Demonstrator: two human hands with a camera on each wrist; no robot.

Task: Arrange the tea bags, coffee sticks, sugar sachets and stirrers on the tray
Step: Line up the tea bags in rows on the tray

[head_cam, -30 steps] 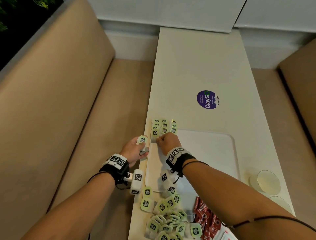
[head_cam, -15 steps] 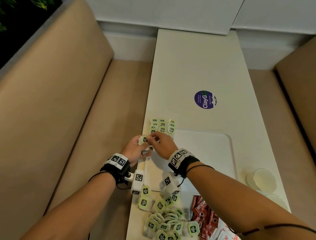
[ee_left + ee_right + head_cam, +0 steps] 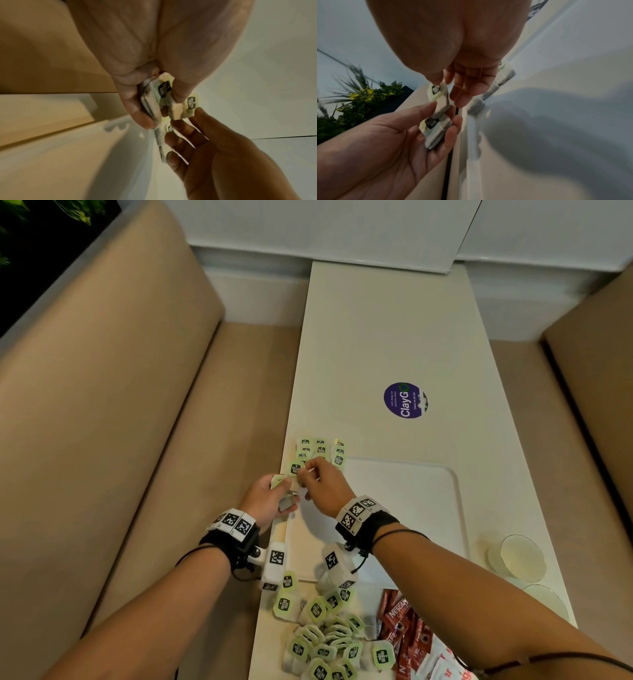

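Two hands meet over the far left corner of the white tray [image 3: 411, 508]. Our right hand [image 3: 323, 487] pinches one green-tagged tea bag [image 3: 295, 468] between thumb and fingertip, with the other fingers loose. Our left hand [image 3: 265, 501] has its fingers and thumb curled round a small stack of tea bags [image 3: 435, 129], which shows best in the right wrist view. The pinched tea bag is just above that stack and just beside the rows of tea bags [image 3: 321, 451] laid out at the tray's far left corner. The rest of the tray is bare and white. The tray sits on a long white table [image 3: 376, 337]. Near us on the table lies a loose heap of tea bags [image 3: 325, 642], and red Nescafe coffee sticks [image 3: 399, 621] lie just beside it on the right. Some white sachets with red print [image 3: 442, 667] peek out under our right arm. Two clear round lids or dishes [image 3: 520, 558] sit to the right of the tray. A purple round sticker [image 3: 405, 400] is on the table farther away. Tan bench seats [image 3: 120, 405] run along both sides.
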